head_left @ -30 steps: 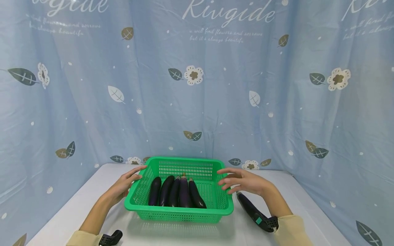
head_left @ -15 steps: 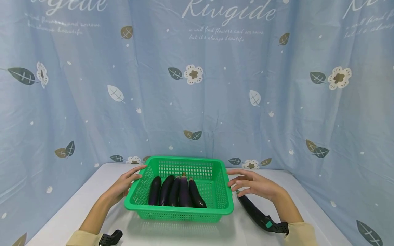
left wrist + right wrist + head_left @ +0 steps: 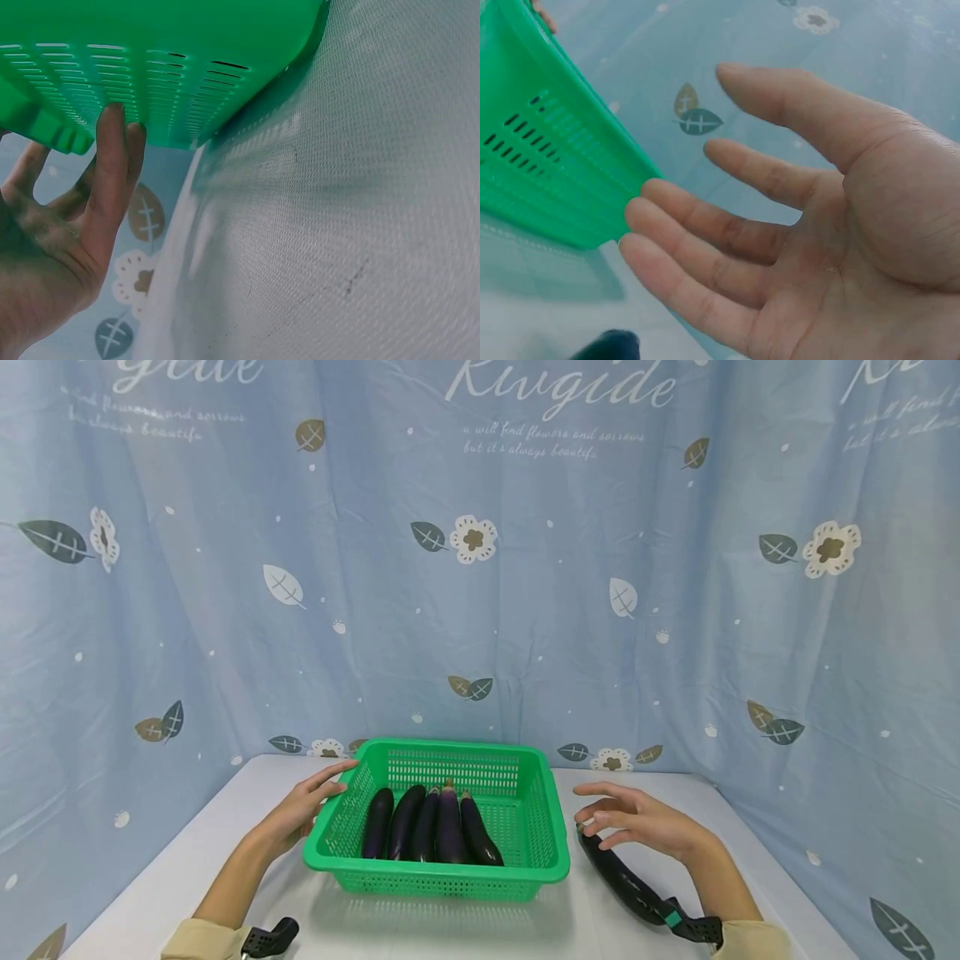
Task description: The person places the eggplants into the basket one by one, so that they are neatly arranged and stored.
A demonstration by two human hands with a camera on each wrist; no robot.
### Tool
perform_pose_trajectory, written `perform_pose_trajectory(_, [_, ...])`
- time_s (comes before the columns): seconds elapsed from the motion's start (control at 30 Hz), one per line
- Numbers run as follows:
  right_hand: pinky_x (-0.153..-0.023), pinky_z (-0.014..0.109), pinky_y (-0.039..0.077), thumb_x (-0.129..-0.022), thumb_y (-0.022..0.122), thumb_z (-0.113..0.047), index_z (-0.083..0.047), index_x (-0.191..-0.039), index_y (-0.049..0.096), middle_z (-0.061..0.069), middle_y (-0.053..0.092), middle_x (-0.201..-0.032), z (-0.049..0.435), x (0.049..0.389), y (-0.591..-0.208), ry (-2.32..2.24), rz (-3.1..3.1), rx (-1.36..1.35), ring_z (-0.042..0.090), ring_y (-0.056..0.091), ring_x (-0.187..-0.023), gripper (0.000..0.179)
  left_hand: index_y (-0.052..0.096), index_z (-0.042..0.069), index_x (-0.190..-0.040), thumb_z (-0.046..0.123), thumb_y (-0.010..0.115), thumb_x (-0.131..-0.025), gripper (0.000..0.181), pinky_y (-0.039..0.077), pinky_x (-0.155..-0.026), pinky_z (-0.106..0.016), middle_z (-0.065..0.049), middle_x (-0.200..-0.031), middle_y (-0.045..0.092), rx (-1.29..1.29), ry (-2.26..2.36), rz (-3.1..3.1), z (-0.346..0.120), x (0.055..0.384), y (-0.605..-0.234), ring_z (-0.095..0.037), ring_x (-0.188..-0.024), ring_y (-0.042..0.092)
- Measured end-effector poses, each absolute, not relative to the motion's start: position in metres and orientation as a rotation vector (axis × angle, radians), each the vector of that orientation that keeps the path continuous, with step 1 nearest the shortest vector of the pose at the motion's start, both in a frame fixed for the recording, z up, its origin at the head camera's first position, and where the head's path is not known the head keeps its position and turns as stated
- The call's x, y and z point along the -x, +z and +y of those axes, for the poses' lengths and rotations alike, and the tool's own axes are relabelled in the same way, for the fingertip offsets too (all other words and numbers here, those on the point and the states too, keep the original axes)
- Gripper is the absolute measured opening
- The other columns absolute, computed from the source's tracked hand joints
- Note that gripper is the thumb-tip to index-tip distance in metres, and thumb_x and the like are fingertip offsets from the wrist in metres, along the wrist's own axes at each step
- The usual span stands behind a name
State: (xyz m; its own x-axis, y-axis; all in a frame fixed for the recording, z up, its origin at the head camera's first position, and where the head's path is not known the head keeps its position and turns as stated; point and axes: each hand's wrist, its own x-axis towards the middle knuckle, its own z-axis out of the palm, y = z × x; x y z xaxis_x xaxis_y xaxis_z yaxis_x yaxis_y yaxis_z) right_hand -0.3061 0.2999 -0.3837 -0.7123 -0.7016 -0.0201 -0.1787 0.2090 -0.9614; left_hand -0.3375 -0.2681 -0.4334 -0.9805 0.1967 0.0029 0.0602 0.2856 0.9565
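A green perforated plastic basket point(image 3: 438, 885) stands mid-table, with several dark purple eggplants point(image 3: 447, 827) lying side by side in it. My left hand point(image 3: 296, 810) touches the basket's left side, its fingers fairly straight. In the left wrist view, fingertips point(image 3: 112, 124) meet the slotted outer wall below the rim. Another eggplant point(image 3: 622, 881) lies slantwise on the table, right of the basket. Over its stem end hovers my right hand point(image 3: 648, 822), fingers loosely spread and holding nothing. The right wrist view shows its palm point(image 3: 802, 292) bare, and a dark rounded end point(image 3: 611, 346) at the bottom edge.
The white-covered table point(image 3: 420, 935) is bounded at the back and sides by a blue curtain point(image 3: 540, 610) printed with leaves and flowers. Black wrist straps point(image 3: 270, 939) sit at both cuffs.
My right hand has come away from the basket's right rim and moved right, over the lone eggplant's stem end. My left hand and the basket have stayed in place.
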Motion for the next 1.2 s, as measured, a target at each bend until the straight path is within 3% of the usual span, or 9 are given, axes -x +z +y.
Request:
perform_pose_trajectory(0.17, [-0.093,0.044,0.052,-0.103,0.047,-0.015,-0.014,-0.152,0.034,0.027,0.05,-0.138,0.305,0.302,-0.383,-1.457,2.131,0.764,0.044,0.054,-0.124,0.05,0.035,0.036,-0.152,0.045,0.053,-0.099,0.056,0.031,-0.041,-0.023,-0.017,-0.164,0.013,-0.254,1.796,2.42,-0.268,0.338,-0.433,-0.01,-0.042,0.021])
perform_pose_trajectory(0.3, [-0.092,0.045,0.052,-0.102,0.05,-0.019,-0.012,-0.151,0.035,0.017,0.055,-0.136,0.308,0.3,-0.381,-1.418,2.204,0.749,0.043,0.054,-0.123,0.052,0.036,0.037,-0.151,0.045,0.054,-0.099,0.056,0.031,-0.041,-0.023,-0.017,-0.164,0.014,-0.25,1.801,2.416,-0.269,0.339,-0.435,-0.009,-0.042,0.021])
perform_pose_trajectory(0.93, [-0.091,0.048,0.052,-0.1,0.055,-0.024,-0.01,-0.149,0.039,0.02,0.051,-0.14,0.322,0.302,-0.39,-1.36,2.318,0.595,0.037,0.056,-0.122,0.053,0.036,0.035,-0.152,0.044,0.054,-0.099,0.057,0.03,-0.042,-0.023,-0.019,-0.162,0.017,-0.245,1.798,2.427,-0.269,0.337,-0.432,-0.01,-0.044,0.02])
perform_pose_trajectory(1.2, [-0.088,0.045,0.054,-0.098,0.058,-0.02,-0.008,-0.147,0.041,0.029,0.049,-0.137,0.332,0.304,-0.397,-1.351,2.405,0.59,0.023,0.059,-0.117,0.053,0.035,0.035,-0.152,0.044,0.053,-0.099,0.057,0.03,-0.042,-0.023,-0.018,-0.163,0.016,-0.248,1.786,2.428,-0.268,0.338,-0.432,-0.01,-0.044,0.02])
